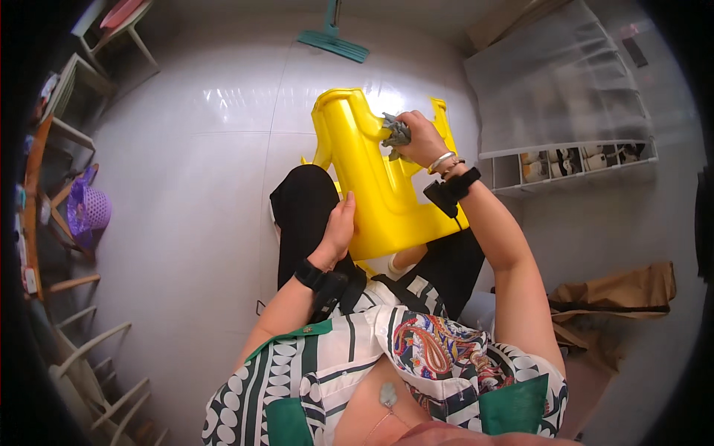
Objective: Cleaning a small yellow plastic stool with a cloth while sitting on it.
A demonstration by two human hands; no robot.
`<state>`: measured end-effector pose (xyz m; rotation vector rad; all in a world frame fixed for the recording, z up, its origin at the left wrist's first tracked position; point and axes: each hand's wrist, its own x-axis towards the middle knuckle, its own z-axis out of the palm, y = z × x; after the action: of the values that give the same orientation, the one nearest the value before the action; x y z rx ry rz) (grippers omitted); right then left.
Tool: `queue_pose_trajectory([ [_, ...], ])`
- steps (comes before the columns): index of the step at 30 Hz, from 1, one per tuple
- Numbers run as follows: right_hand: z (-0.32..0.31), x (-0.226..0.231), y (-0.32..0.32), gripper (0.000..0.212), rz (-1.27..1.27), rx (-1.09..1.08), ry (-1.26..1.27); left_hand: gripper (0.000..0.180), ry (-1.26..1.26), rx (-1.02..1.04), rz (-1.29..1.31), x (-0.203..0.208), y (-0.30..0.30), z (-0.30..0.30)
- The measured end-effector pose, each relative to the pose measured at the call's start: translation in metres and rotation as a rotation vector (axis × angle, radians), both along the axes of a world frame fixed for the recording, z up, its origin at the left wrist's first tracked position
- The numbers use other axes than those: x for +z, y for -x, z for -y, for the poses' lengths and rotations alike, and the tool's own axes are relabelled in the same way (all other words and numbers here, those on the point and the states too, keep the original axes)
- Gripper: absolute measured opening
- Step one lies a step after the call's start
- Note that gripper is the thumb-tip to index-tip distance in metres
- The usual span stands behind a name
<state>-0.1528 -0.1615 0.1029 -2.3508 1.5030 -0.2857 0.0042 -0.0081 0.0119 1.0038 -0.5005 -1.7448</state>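
A large, glossy yellow moulded plastic piece (372, 201) with a deep cut-out and leg-like ends rests across my lap, tilted between my knees. Its exact kind I cannot make out. My left hand (341, 229) grips its near left side, thumb up along the surface and the other fingers hidden. Bunched in my right hand (422, 141) is a crumpled grey cloth (396, 134), held at the cut-out near the far right end. The fingers of that hand are closed around the cloth.
A teal flat mop (333, 46) stands on the tiled floor (186, 186) ahead. On the right is a shoe rack (580, 160) under a translucent cover, with a brown bag (617, 290) nearer. Along the left are pale chairs (97, 349) and a purple basket (95, 208).
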Motion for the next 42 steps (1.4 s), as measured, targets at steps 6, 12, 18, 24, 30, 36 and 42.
queue_pose_trajectory([
  [6, -0.022, 0.012, -0.038, 0.043, 0.163, 0.184, 0.071, 0.045, -0.004, -0.052, 0.076, -0.01, -0.003, -0.001],
  [12, -0.017, 0.008, -0.033, 0.027, 0.234, 0.181, 0.003, 0.045, -0.052, -0.114, 0.142, -0.001, -0.002, -0.003],
  [18, -0.007, 0.009, -0.051, 0.019, 0.039, 0.199, 0.126, 0.046, -0.031, -0.096, 0.211, -0.004, -0.002, -0.001],
  [24, 0.034, 0.005, -0.091, 0.018, -0.158, 0.033, 0.204, 0.051, -0.056, -0.064, 0.258, 0.006, -0.001, 0.001],
  [30, 0.029, 0.003, -0.095, 0.018, -0.168, 0.022, 0.216, 0.049, -0.071, -0.066, 0.223, 0.002, 0.0, -0.002],
  [36, -0.05, 0.021, -0.068, 0.011, -0.004, 0.374, -0.021, 0.053, -0.028, -0.045, -0.016, 0.003, -0.002, -0.003],
  [42, -0.111, 0.036, -0.062, 0.044, -0.082, 0.413, -0.043, 0.06, 0.057, -0.058, -0.095, -0.013, -0.004, -0.001],
])
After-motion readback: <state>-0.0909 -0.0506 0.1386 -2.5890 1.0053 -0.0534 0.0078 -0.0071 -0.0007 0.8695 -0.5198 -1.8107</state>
